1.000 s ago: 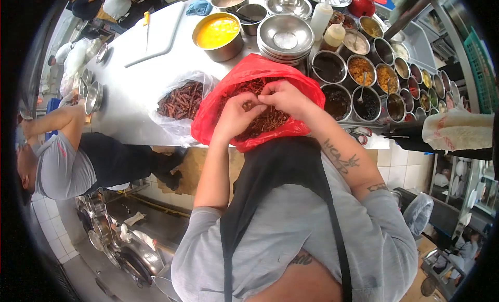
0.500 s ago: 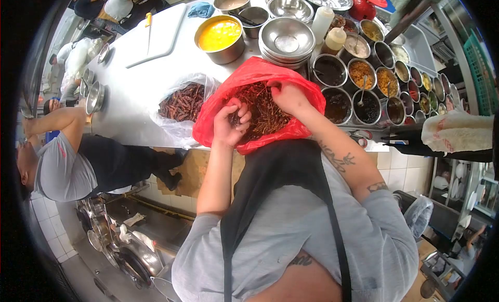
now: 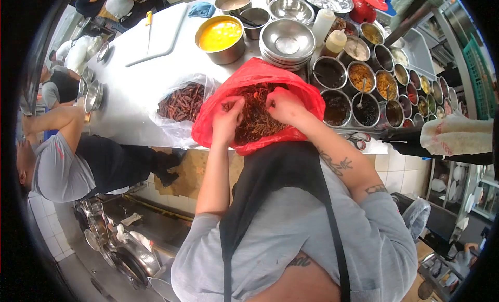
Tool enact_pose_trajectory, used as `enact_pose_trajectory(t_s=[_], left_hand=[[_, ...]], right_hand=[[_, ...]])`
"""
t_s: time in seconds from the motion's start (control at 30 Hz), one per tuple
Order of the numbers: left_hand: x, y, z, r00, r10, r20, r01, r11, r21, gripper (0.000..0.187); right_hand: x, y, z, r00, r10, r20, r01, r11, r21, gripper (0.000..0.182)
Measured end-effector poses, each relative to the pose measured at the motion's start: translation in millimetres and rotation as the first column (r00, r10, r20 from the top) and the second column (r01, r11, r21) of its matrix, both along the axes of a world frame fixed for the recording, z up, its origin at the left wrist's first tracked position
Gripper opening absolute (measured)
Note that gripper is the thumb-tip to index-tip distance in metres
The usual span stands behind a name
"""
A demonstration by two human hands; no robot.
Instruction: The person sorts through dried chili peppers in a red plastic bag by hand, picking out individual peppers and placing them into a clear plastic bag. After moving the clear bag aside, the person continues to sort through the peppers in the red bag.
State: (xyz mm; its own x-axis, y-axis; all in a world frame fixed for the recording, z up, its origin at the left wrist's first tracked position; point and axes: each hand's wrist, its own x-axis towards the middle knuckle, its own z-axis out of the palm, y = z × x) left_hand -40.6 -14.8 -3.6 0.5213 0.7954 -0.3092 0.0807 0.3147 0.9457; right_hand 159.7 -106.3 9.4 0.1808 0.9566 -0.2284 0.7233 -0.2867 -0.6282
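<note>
Two bare hands work inside the open mouth of a red plastic bag (image 3: 309, 94), which sits at the near edge of a metal table (image 3: 122, 96). Thin, dried, reddish-brown pieces (image 3: 260, 120) fill the bag. The left hand (image 3: 227, 119) is over the left part of them, fingers bent and thumb drawn in toward the fingertips; the right hand (image 3: 287, 106) is across from it, apart, its fingers bent down into the pieces. The fingertips are small and shadowed, so I cannot tell whether either grip is closed on a piece.

Just left of the red bag lies a clear bag (image 3: 174, 131) of thicker dark-red pieces (image 3: 182, 102). Beyond stand a metal pot (image 3: 230, 56) of yellow liquid and, to its right, stacked metal bowls (image 3: 287, 39). A knife (image 3: 149, 24) rests on the white cutting board (image 3: 163, 34) at far left. Filled metal containers (image 3: 337, 107) crowd the right side, with scissors (image 3: 358, 140) near the edge.
</note>
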Motion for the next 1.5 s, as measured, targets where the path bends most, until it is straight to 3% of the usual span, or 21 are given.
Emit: enact_pose_trajectory(t_s=[0.07,0.13,0.23,0.33,0.47,0.53,0.63,0.73,0.77,0.83,0.87,0.97,1.07,1.17,1.27,1.37,1.47,1.5], left_hand=[[7,10,-1,0.982,0.009,-0.186,0.041,0.963,0.265,0.027],[17,21,-3,0.944,0.076,-0.32,0.117,0.831,0.543,0.034],[31,37,-7,0.811,0.11,-0.575,0.293,0.774,0.561,0.033],[36,44,-14,0.711,0.089,-0.697,0.423,0.738,0.526,0.028],[29,41,-22,0.844,-0.031,-0.535,0.382,0.735,0.56,0.021],[21,28,1,0.876,-0.066,-0.477,0.374,0.719,0.586,0.018],[7,20,-2,0.923,-0.072,-0.377,0.318,0.695,0.645,0.016],[3,12,14,0.927,-0.191,-0.323,0.271,0.937,0.222,0.014],[1,10,14,0.963,-0.215,-0.162,0.226,0.972,0.056,0.014],[-2,7,15,0.973,-0.161,0.164,0.203,0.936,-0.288,0.014],[-3,5,13,0.95,-0.124,0.287,0.229,0.9,-0.371,0.014],[-5,-1,7,0.825,0.023,0.565,0.347,0.769,-0.537,0.015],[-6,-7,0,0.765,0.019,0.644,0.403,0.765,-0.502,0.017],[-6,-9,-9,0.767,0.054,0.64,0.371,0.776,-0.51,0.019],[0,-10,-5,0.779,0.042,0.626,0.344,0.806,-0.482,0.02],[7,-11,2,0.786,0.018,0.618,0.321,0.842,-0.433,0.02],[12,-12,3,0.841,-0.018,0.541,0.255,0.895,-0.366,0.021],[14,-12,3,0.865,-0.03,0.501,0.228,0.913,-0.339,0.021]], right_hand=[[2,-2,1,1.0,0.016,-0.018,-0.016,1.0,-0.013,0.022],[5,-3,2,0.998,0.021,-0.053,-0.021,1.0,0.009,0.025],[7,-6,-4,0.999,-0.015,-0.032,0.017,0.998,0.062,0.024],[7,-10,-5,0.99,-0.112,-0.081,0.118,0.99,0.073,0.023],[15,-9,2,0.965,-0.252,-0.07,0.261,0.953,0.157,0.024],[19,-9,2,0.943,-0.32,-0.091,0.332,0.917,0.218,0.025],[25,-5,-23,0.949,-0.313,-0.041,0.313,0.911,0.269,0.026],[27,10,-24,0.958,-0.285,0.02,0.278,0.945,0.172,0.031],[25,16,-21,0.96,-0.276,0.041,0.27,0.955,0.12,0.034],[17,26,-14,0.943,-0.308,0.123,0.31,0.951,0.0,0.041],[17,29,-12,0.933,-0.32,0.166,0.333,0.941,-0.057,0.045],[26,34,-46,0.969,-0.246,0.037,0.248,0.966,-0.075,0.057],[20,22,-25,0.943,-0.328,-0.05,0.324,0.943,-0.073,0.055],[19,5,-27,0.936,-0.291,-0.196,0.323,0.934,0.155,0.042],[14,-2,2,0.804,-0.247,-0.541,0.312,0.95,0.03,0.037],[9,0,-1,0.638,-0.179,-0.749,0.335,0.94,0.061,0.029],[6,-5,22,0.54,-0.247,-0.804,0.317,0.945,-0.076,0.025],[5,-4,19,0.578,-0.203,-0.79,0.305,0.952,-0.022,0.024]])
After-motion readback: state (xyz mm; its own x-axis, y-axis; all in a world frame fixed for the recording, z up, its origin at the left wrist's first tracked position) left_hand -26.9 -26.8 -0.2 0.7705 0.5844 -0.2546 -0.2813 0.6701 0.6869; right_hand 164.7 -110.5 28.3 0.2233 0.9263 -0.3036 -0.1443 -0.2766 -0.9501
